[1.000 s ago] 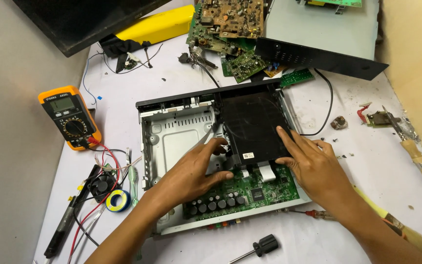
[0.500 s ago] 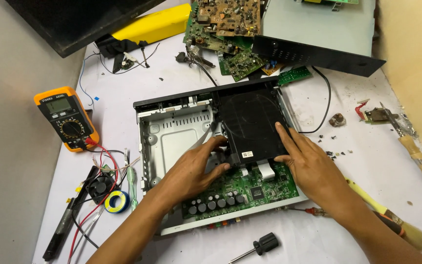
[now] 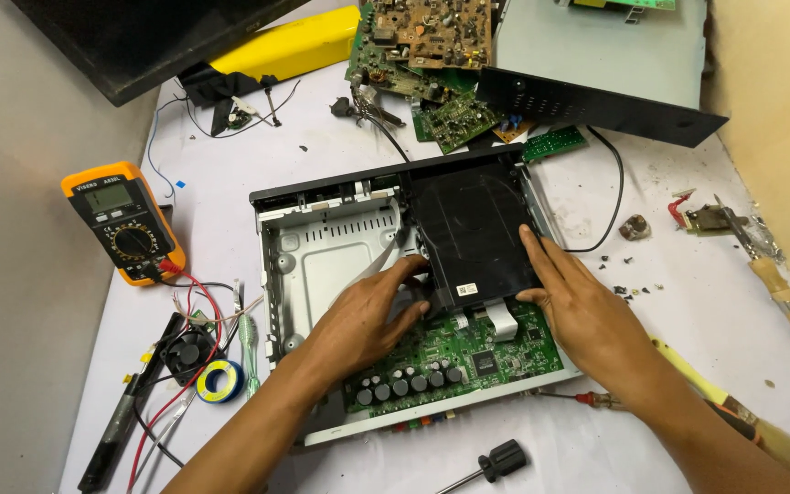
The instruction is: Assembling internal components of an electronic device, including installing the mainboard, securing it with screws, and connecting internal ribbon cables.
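Note:
An opened disc player chassis [image 3: 322,265] lies in the middle of the white table. A black disc drive unit [image 3: 473,224] sits in its right half, above a green circuit board [image 3: 468,352]. My left hand [image 3: 368,316] rests on the drive's near left corner, fingers curled against its edge. My right hand [image 3: 578,306] presses flat on the drive's near right edge, fingers spread along its side. A grey ribbon cable [image 3: 503,318] shows between the hands.
An orange multimeter [image 3: 125,222] with red leads lies left. A small fan [image 3: 189,352] and tape roll [image 3: 219,380] sit near it. Loose circuit boards [image 3: 422,46] and a black cover [image 3: 596,105] are behind. A stubby screwdriver [image 3: 496,460] lies in front, a brush [image 3: 742,416] at right.
Both hands stay on the black drive; the left fingers have shifted slightly along its near left corner. The view has moved a little.

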